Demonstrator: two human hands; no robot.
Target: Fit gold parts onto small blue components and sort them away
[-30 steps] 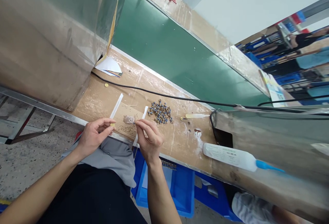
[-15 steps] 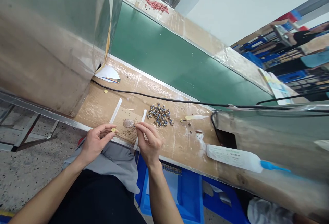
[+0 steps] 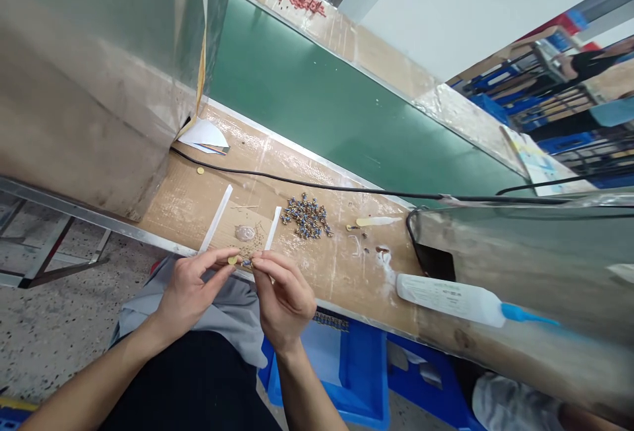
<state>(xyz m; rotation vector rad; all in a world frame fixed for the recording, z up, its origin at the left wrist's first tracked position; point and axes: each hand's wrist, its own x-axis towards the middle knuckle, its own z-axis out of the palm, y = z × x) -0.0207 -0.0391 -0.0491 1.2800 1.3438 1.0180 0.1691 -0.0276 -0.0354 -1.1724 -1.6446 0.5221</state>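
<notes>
Between the thumb and fingers of my left hand [image 3: 191, 289] is a small round yellow disc [image 3: 232, 261]. My right hand [image 3: 284, 292] pinches a small blue-and-brass part [image 3: 246, 263], its end close against the disc; whether the two touch I cannot tell. Both hands are over the table's front edge. Just beyond them a clear blob [image 3: 244, 233] sits on a cardboard piece [image 3: 230, 220] between two white strips, with tiny brass bits [image 3: 258, 236] scattered beside it. A heap of similar blue-and-brass parts [image 3: 307, 216] lies to the right.
A black cable [image 3: 297, 185] crosses the table. On the right lie a white bottle with a blue nozzle [image 3: 448, 299] and a pale stick [image 3: 379, 221]. Another yellow disc [image 3: 200, 171] is at the left. Below the edge stands a blue crate [image 3: 364, 378]. A green belt [image 3: 337, 101] runs behind.
My right hand has moved from the clear blob toward me and left, bringing the small part up to the yellow disc. My left hand has shifted slightly right with the disc.
</notes>
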